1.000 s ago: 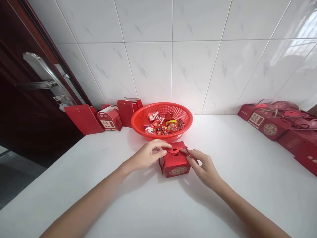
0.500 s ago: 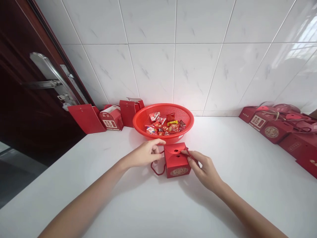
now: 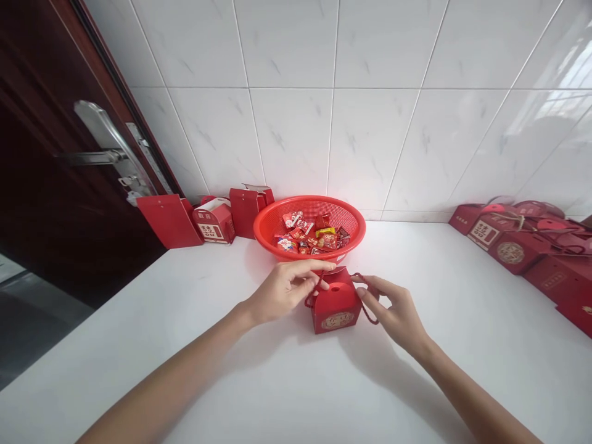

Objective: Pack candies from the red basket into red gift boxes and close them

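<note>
Beyond both hands rises the white tiled wall (image 3: 287, 135), and under them spreads the white table (image 3: 296, 394); a dark door (image 3: 37, 154) stands well off to the left hand's side. From where I stand, a heap of red gift boxes (image 3: 518, 246) lies well apart, out to the right of the right hand. Just past the left hand's fingertips sits a red basket (image 3: 257, 229), and farther off, beyond that hand and to its left, three red cartons (image 3: 211, 223) are lined up against the wall. The small red box (image 3: 340, 305) stands upright on the table between the two hands: to the right of the left hand (image 3: 284, 290), to the left of the right hand (image 3: 393, 308). Its front, wider than tall, runs crosswise from one hand towards the other; I can't tell whether that is its longest side. The left hand is the nearer to its top, fingers half curled over it, while the right bends in at the opposite upper edge. Wrapped sweets (image 3: 326, 240) fill the basket beyond the hands. Thinnest of all, the right cord (image 3: 367, 315) is pinched between right thumb and forefinger; the left cord (image 3: 310, 301) climbs to the left thumb, though whether it is gripped I can't tell.
</note>
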The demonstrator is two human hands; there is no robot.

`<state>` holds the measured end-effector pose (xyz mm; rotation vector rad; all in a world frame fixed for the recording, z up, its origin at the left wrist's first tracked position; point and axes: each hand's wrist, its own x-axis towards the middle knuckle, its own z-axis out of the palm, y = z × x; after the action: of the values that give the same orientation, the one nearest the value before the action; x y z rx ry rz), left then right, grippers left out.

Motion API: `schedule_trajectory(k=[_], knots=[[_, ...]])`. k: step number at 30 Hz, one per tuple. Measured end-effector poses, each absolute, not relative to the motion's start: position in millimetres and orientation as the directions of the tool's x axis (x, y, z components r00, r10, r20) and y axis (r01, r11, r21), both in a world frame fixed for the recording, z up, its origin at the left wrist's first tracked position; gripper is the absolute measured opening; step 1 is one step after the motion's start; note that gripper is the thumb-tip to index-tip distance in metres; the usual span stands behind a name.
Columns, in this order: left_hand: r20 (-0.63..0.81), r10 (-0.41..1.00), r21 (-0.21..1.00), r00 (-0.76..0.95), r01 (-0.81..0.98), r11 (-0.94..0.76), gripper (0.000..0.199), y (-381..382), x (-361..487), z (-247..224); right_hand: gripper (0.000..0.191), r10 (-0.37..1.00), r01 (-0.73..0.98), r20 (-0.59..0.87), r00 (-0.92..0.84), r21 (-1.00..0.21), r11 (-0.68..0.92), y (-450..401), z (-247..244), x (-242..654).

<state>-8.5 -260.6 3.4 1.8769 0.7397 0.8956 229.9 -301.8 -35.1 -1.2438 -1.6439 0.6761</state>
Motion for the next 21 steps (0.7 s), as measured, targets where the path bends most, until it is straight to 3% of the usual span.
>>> schedule_trajectory(k=[5, 11, 21], knots=[[0.430, 0.750, 0.813, 0.503, 0.145, -0.563, 0.031, -263.1, -4.8, 2.5, 0.031, 0.948, 0.280, 0.319, -0.012, -0.909, 0.309, -292.8, 1.8, 231.5], [0.517, 0.746, 0.765, 0.419, 0.164, -0.622, 0.039, -268.5, -1.3, 4.5, 0.026, 0.939, 0.330, 0.201, -0.279, -0.898, 0.290, -287.2, 45.5, 215.4], [0.553, 0.721, 0.695, 0.417, 0.247, -0.676, 0.049, -275.3, 5.0, 0.3, 0.022, 0.925, 0.318, 0.099, -0.367, -0.921, 0.225, -279.2, 52.1, 186.8]])
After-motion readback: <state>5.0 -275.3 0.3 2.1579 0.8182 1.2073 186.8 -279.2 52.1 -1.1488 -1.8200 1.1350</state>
